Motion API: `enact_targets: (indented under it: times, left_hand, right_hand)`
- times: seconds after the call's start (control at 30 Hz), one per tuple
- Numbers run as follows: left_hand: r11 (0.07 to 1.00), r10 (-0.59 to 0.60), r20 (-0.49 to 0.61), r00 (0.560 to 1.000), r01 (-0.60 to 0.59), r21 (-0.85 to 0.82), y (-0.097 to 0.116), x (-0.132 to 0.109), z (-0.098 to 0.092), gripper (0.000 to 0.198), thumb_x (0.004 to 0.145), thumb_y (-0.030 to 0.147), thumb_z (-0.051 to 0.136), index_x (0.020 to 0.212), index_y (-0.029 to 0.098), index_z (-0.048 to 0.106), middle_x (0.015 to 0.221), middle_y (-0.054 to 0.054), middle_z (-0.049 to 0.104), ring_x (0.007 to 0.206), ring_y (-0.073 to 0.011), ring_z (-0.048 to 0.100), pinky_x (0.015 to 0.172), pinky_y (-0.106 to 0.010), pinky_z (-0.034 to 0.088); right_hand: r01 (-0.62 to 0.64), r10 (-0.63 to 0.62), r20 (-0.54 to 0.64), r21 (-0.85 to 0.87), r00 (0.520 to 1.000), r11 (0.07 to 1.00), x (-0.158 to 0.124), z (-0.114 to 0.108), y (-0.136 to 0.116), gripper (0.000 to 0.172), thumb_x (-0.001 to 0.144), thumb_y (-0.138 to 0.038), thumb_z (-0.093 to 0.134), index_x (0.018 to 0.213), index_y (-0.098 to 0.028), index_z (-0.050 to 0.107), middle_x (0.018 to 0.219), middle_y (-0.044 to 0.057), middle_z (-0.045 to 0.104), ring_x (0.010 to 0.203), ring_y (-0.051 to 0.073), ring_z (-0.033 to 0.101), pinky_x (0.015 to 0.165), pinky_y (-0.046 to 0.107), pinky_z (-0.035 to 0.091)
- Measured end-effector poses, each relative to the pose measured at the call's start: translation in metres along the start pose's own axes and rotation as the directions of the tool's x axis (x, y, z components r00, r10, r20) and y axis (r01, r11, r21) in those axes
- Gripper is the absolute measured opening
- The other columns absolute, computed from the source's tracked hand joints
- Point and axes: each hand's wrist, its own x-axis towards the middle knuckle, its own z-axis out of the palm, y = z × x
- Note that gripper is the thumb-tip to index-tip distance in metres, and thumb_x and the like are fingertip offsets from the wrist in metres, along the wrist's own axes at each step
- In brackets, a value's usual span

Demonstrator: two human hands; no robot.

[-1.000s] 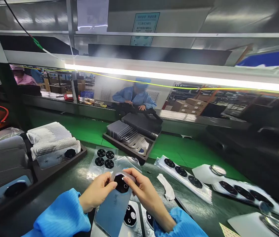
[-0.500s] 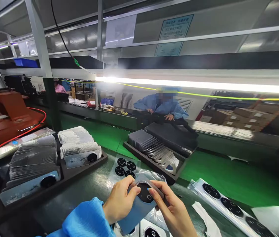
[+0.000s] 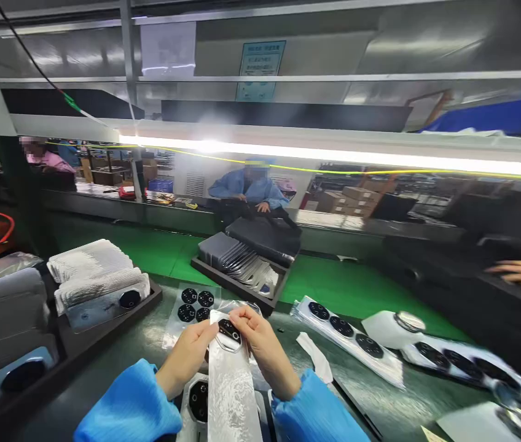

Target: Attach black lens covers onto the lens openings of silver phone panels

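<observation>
between the fingers [image 3: 247, 319], a silvery-white, ripple-patterned panel [image 3: 233, 396]; beyond them, white-flecked black discs [image 3: 186, 313] and a green surface [image 3: 329, 279].

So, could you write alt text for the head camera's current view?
A person's left hand and right hand hold a shiny, whitish panel with a black camera-like piece near its top, over a dark workbench. Stacked panels sit in a tray at left; strips of black discs lie at right.

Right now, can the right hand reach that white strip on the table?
Probably yes: the white strip lies close to the right hand, with nothing visibly blocking the way, though that hand is holding the phone panel.
</observation>
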Motion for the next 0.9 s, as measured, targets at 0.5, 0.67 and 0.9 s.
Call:
enact_targets:
  times: [0.5, 0.67, 0.9]
  left_hand:
    - [0.984, -0.134, -0.008, 0.991, 0.132, -0.122, -0.031, 0.007, 0.01, 0.052, 0.082, 0.067, 0.05, 0.072, 0.017, 0.056, 0.073, -0.001, 0.056, 0.078, -0.0191, 0.051, 0.074, -0.031, 0.039]
    - [0.967, -0.19, 0.0, 0.982, 0.187, -0.176, -0.031, 0.007, 0.011, 0.05, 0.082, 0.065, 0.051, 0.073, 0.017, 0.053, 0.072, 0.0, 0.052, 0.072, -0.0161, 0.047, 0.068, -0.029, 0.037]
    - [0.952, -0.234, 0.03, 0.972, 0.235, -0.194, -0.029, 0.006, 0.015, 0.052, 0.08, 0.07, 0.05, 0.069, 0.019, 0.046, 0.063, 0.004, 0.041, 0.059, -0.0118, 0.038, 0.057, -0.026, 0.031]
  right_hand:
    - [-0.104, 0.111, -0.034, 0.165, 0.993, 0.981, 0.005, -0.007, 0.027, 0.045, 0.061, -0.053, 0.084, 0.074, -0.018, 0.059, 0.062, -0.003, 0.062, 0.053, 0.011, 0.052, 0.053, 0.024, 0.037]
    - [-0.153, 0.161, -0.031, 0.181, 0.987, 0.972, 0.007, -0.011, 0.035, 0.043, 0.065, -0.05, 0.083, 0.077, -0.018, 0.059, 0.063, -0.003, 0.062, 0.055, 0.01, 0.052, 0.053, 0.023, 0.039]
    - [-0.208, 0.21, 0.005, 0.184, 0.978, 0.961, 0.009, -0.017, 0.041, 0.043, 0.064, -0.05, 0.084, 0.076, -0.017, 0.058, 0.061, -0.004, 0.059, 0.053, 0.009, 0.05, 0.052, 0.022, 0.037]
